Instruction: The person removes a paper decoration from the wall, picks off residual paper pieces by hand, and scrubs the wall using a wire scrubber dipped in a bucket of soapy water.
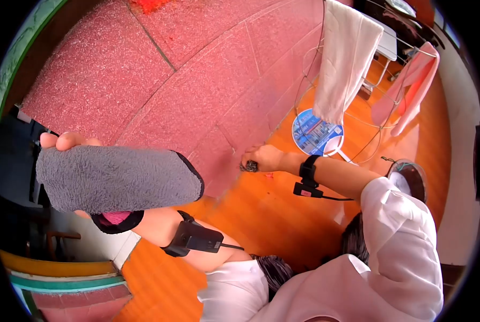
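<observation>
On the left, a grey fuzzy cloth item [119,180] with black edging and some pink beneath lies over my left hand [71,141]. The fingertips curl past its upper left edge, while the palm is hidden. My right hand [264,159] is closed at the low edge of the red speckled steps [191,112], near the orange floor [240,225]. A small dark, mottled thing [249,166] shows at its fingers; what it is cannot be made out.
A wire rack [379,129] stands at the upper right with a white towel [344,59] and a pink cloth [414,88]. Near it lies a blue round fan [315,131]. A round container [409,180] is beyond my right arm. Dark furniture [9,161] stands left.
</observation>
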The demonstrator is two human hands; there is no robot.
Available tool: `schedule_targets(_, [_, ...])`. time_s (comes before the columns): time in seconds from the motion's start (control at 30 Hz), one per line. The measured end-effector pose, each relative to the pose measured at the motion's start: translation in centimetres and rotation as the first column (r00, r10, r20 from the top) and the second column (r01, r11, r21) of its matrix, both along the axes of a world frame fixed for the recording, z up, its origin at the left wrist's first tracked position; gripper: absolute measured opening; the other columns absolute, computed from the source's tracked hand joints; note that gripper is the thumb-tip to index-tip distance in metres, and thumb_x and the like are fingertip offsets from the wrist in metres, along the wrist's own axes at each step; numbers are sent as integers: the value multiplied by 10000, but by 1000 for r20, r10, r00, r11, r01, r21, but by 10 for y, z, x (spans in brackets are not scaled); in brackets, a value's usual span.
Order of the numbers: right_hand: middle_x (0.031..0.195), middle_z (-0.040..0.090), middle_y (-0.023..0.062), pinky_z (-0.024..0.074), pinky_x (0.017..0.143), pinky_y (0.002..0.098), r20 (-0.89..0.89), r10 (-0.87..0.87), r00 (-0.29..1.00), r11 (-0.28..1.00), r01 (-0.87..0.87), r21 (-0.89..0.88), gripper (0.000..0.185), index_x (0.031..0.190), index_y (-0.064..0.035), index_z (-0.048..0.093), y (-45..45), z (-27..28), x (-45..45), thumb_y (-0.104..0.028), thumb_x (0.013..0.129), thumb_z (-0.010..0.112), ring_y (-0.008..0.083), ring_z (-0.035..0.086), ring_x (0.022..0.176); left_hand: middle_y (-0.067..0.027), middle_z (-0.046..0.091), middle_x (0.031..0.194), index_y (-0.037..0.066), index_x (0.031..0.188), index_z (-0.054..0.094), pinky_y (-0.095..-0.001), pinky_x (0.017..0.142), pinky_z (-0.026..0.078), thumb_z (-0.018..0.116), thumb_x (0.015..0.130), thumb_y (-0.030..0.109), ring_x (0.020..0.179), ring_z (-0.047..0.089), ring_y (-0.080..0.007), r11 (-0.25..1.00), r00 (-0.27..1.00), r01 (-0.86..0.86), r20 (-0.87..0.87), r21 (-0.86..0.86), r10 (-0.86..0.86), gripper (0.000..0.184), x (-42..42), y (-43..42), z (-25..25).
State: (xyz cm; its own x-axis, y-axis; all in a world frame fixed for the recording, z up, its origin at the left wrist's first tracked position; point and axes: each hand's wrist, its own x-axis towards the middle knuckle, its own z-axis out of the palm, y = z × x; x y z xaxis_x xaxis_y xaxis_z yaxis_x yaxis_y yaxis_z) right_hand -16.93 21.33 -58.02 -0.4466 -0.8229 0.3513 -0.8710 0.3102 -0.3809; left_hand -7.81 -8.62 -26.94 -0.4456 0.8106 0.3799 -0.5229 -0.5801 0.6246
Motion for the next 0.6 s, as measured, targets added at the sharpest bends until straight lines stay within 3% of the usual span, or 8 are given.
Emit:
schedule_targets(0.07, [853,558,26,495,694,356,114,-167,979,935,120,335,219,876,-180,571,7,2,1,-48,702,587,259,556,866,-180,528,1081,80,1163,511,-438,824,479,410,909,442,994,547,-335,999,1000,24,18,22,-25,453,-1,5,2])
schedule_targets(0.1, [853,558,26,495,694,356,98,-167,981,939,128,320,219,876,-180,571,4,8,-7,-48,702,587,259,556,866,-182,527,1084,82,1163,510,-440,823,479,408,909,444,996,547,-337,987,989,-123,-65,106,131,454,1,12,-4])
schedule_targets(0.17, [846,553,46,479,717,365,41,-256,966,953,259,-156,246,864,-164,572,7,56,-4,-4,678,571,274,552,865,-185,525,1089,85,1164,508,-444,819,480,405,909,447,999,546,-341,836,839,-441,-182,326,514,455,11,39,-15])
schedule_targets(0.2, [862,558,55,471,732,366,17,-271,962,922,264,-283,280,874,-155,576,6,85,-4,27,662,553,278,552,875,-187,524,1092,87,1164,508,-446,817,480,403,909,449,1000,546,-343,776,773,-508,-199,374,602,455,13,47,-18])
schedule_targets(0.37, [957,563,39,477,768,353,-311,-427,849,645,46,-762,402,955,-147,589,-34,245,-31,95,648,494,268,529,920,-196,519,1105,95,1165,503,-456,807,482,393,908,457,1008,545,-353,723,710,-557,-218,409,670,457,13,54,-19])
schedule_targets(0.47, [970,563,20,483,742,349,-352,-534,769,548,-2,-836,387,949,-155,592,-58,279,-48,78,653,503,256,528,906,-201,517,1113,100,1166,500,-462,802,483,387,908,462,1012,544,-359,710,691,-571,-225,413,687,459,15,57,-18])
schedule_targets(0.53, [983,570,63,461,777,340,-361,-522,773,572,4,-820,384,915,-125,600,-68,270,-51,95,613,510,285,538,891,-204,515,1118,103,1166,498,-466,798,484,384,908,466,1015,544,-362,720,703,-565,-220,403,676,459,16,57,-18])
schedule_targets(0.6, [997,562,42,475,744,311,-354,-413,839,710,54,-702,354,901,-143,589,-69,226,-33,58,616,528,249,522,901,-208,513,1123,107,1167,496,-470,794,484,380,908,469,1018,543,-366,786,773,-508,-218,352,597,460,15,52,-15])
